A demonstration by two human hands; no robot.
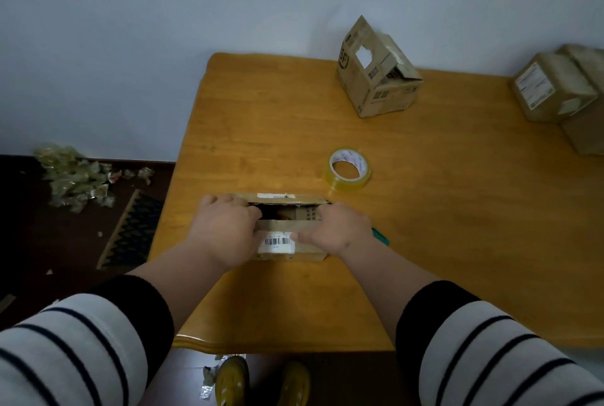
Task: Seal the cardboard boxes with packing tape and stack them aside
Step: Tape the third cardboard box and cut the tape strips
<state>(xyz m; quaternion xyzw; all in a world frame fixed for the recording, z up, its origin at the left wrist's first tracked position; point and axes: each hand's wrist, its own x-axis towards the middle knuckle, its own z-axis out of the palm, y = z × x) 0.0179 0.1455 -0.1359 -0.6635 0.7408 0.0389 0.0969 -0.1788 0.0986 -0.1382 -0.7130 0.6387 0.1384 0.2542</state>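
Small cardboard box (287, 229), flaps partly open, tape roll (348, 170) beside

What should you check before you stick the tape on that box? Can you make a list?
1. Flaps shut on the box: not ok, a dark gap shows between them.
2. Left hand and right hand on the flaps: ok.
3. Tape roll close by on the table: ok, lying just behind the box.
4. A hand free for the tape: not ok, both are busy.
5. Loose tape end ready: cannot tell.
6. Room beside the pile of boxes: cannot tell, it runs out of view.
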